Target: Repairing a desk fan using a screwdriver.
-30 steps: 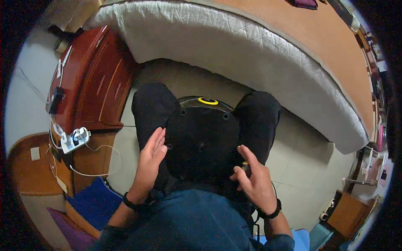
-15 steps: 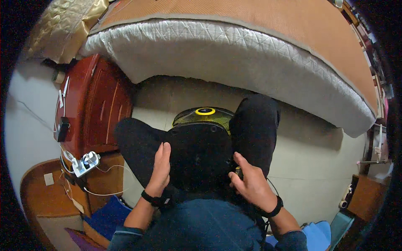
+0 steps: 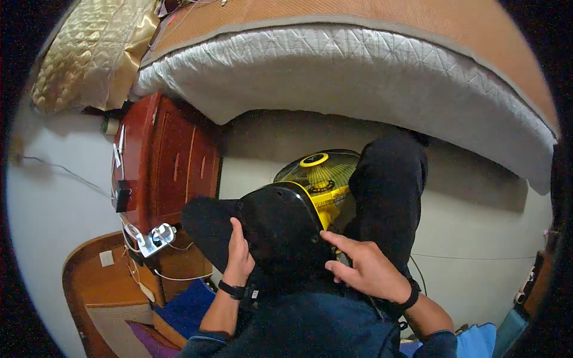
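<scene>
A black and yellow electric fan [image 3: 327,194] lies tipped between my knees, its round grille facing away and its broad black base [image 3: 280,232] toward me. My left hand [image 3: 240,253] lies along the base's left side, fingers straight and held flat, gripping nothing. At the base's right edge is my right hand [image 3: 367,268], its index finger reaching to the rim. Between its thumb and fingers sits a small yellow-and-black handle [image 3: 342,256], mostly hidden, so its kind cannot be made out. Dark wristbands are on both wrists.
A bed [image 3: 370,77] with a brown mat spans the far side. To the left stands a red wooden nightstand [image 3: 179,161], with a white power strip [image 3: 156,240] and cables by it. A blue cloth [image 3: 190,307] lies lower left. A thin cord [image 3: 421,271] runs along the floor.
The fan has turned, its base tilting left, so more of its yellow neck and grille shows. My hands have stayed at its sides. The whole view has shifted as my head moved.
</scene>
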Demonstrator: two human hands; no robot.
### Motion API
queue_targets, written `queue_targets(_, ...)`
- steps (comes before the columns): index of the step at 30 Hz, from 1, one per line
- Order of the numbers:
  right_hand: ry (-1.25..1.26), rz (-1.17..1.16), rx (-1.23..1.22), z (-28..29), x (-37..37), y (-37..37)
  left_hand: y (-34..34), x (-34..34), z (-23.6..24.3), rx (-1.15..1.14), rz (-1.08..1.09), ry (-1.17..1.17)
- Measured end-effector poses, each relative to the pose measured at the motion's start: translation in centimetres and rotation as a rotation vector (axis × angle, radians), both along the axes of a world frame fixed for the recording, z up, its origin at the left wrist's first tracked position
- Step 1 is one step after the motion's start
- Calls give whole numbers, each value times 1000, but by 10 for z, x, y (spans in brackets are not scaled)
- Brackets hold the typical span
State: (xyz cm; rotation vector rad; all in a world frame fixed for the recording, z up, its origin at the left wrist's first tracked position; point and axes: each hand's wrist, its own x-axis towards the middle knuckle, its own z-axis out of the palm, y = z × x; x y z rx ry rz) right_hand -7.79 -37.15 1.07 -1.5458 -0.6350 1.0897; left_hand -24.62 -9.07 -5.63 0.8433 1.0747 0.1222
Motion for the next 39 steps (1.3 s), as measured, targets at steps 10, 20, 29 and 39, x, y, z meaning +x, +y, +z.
queue_targets(10,0,66,14,-9,8,7,-2,-7,-5,8,-13,24)
queue_targets(20,-65,85,0,-10,9,8,-1,-5,-4,-31,-15,-14)
queue_targets(29,-297,102,96,-14,7,4,-3,-3,-3,-27,-22,-73)
queue_targets(39,-345,95,-82,-14,-3,3,-11,3,-6,64,-61,-92)
